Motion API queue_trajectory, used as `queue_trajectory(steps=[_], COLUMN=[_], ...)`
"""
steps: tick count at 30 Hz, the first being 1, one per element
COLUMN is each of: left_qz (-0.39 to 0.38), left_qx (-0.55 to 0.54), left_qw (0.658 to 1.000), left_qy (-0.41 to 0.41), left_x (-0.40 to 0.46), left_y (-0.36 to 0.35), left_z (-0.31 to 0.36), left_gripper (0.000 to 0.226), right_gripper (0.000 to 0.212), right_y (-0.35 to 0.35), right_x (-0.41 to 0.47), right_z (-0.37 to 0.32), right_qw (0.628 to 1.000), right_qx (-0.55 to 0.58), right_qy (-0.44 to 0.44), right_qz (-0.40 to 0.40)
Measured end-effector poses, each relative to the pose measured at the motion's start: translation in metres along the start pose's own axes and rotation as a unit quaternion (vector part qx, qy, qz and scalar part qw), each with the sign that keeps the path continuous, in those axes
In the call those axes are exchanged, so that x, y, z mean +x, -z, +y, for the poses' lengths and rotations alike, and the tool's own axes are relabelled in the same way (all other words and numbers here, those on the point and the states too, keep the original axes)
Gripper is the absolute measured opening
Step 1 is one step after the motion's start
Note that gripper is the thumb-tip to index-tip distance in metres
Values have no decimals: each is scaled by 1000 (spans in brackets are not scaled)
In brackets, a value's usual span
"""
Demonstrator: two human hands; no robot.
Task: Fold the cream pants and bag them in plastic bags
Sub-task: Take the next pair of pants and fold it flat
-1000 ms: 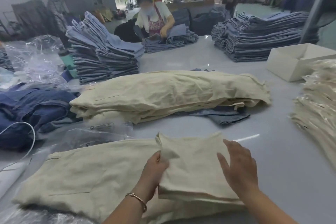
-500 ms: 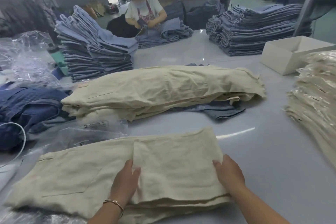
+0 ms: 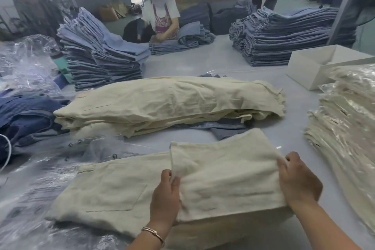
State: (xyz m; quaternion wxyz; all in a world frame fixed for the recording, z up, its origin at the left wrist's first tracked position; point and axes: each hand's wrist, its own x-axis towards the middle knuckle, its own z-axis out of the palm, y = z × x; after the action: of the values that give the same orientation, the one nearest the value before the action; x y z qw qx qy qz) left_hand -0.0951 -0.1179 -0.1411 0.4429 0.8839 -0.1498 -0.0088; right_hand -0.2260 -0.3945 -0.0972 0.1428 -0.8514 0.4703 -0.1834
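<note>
A: How far along is it?

B: Mid-fold, I'd say. The pants [image 3: 113, 193] lie flat on the table [image 3: 288, 140], long axis running left to right. The waist and back pocket point out to the left of the left hand [image 3: 165, 199], and the leg end is doubled back on top between the two hands.

A: And the hands?

B: The left hand pinches the near-left edge of the folded flap. The right hand [image 3: 298, 180] grips its right fold, fingers curled into the cloth.

A: What's left?

B: Probably another fold, then bagging. Clear bags [image 3: 30, 195] lie under and left of the left hand. Beyond both hands is an unfolded cream pile [image 3: 168, 103]; right of the right hand, a bagged stack [image 3: 345, 128] looks finished.
</note>
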Motion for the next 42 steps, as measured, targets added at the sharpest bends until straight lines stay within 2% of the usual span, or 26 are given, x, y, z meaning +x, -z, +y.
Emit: queue_trajectory(steps=[1, 3, 6, 8, 9, 10, 12, 14, 15, 16, 17, 18, 19, 20, 22, 24, 25, 28, 31, 34, 38, 42], left_qz=[-29, -72, -62, -24, -21, -25, -28, -25, -66, -146, -209, -252, -269, -252, -154, -11, 48, 144, 170, 164, 201, 306], left_qx=[31, 113, 142, 135, 160, 217, 335, 323, 337, 355, 349, 335, 326, 320, 290, 251, 236, 205, 183, 104, 43, -104], left_qw=[999, 989, 986, 988, 985, 974, 942, 940, 929, 912, 904, 901, 901, 906, 939, 968, 969, 937, 912, 891, 860, 837], left_qy=[22, 59, 69, 72, 68, 59, 3, -104, -140, -146, -135, -113, -103, -111, -105, -14, 52, 244, 325, 411, 466, 441], left_x=[0, 1, 1, 0, -2, -5, -11, -16, -18, -19, -18, -15, -12, -7, 1, 12, 16, 24, 32, 45, 53, 60], left_y=[-10, -20, -23, -20, -18, -17, -12, -8, -6, -5, -6, -7, -5, 1, 25, 63, 84, 141, 174, 188, 193, 188], left_z=[-2, -8, -6, -4, -7, -10, -18, -22, -24, -27, -32, -38, -44, -46, -52, -66, -77, -110, -134, -147, -152, -157], left_gripper=[8, 13, 18, 23, 28, 37, 58, 61, 59, 58, 57, 56, 56, 55, 50, 35, 27, 28, 48, 68, 81, 77], right_gripper=[40, 58, 74, 84, 82, 75, 67, 69, 70, 70, 67, 64, 60, 58, 53, 56, 59, 56, 53, 55, 55, 55], right_y=[-3, -14, -33, -43, -49, -56, -76, -84, -85, -84, -83, -81, -81, -81, -86, -94, -102, -113, -126, -136, -131, -130], right_x=[1, -4, -25, -40, -46, -50, -57, -56, -57, -59, -66, -74, -81, -87, -96, -98, -97, -114, -139, -144, -148, -148], right_z=[5, 10, 7, -2, -6, -7, -2, -13, -22, -35, -48, -59, -69, -79, -86, -93, -97, -119, -138, -143, -148, -151], right_qw=[997, 978, 961, 943, 932, 920, 902, 905, 908, 912, 912, 906, 893, 883, 880, 895, 900, 897, 882, 892, 889, 886], right_qx=[-64, -180, -142, -114, -120, -131, -160, -168, -161, -143, -120, -100, -104, -120, -130, -127, -135, -100, -84, -77, -90, -113], right_qy=[-8, 33, 191, 263, 293, 314, 289, 274, 282, 304, 332, 349, 377, 392, 390, 365, 350, 358, 378, 352, 352, 350], right_qz=[-29, -96, -143, -167, -175, -196, -278, -280, -265, -237, -209, -218, -223, -229, -237, -221, -221, -238, -270, -274, -278, -284])
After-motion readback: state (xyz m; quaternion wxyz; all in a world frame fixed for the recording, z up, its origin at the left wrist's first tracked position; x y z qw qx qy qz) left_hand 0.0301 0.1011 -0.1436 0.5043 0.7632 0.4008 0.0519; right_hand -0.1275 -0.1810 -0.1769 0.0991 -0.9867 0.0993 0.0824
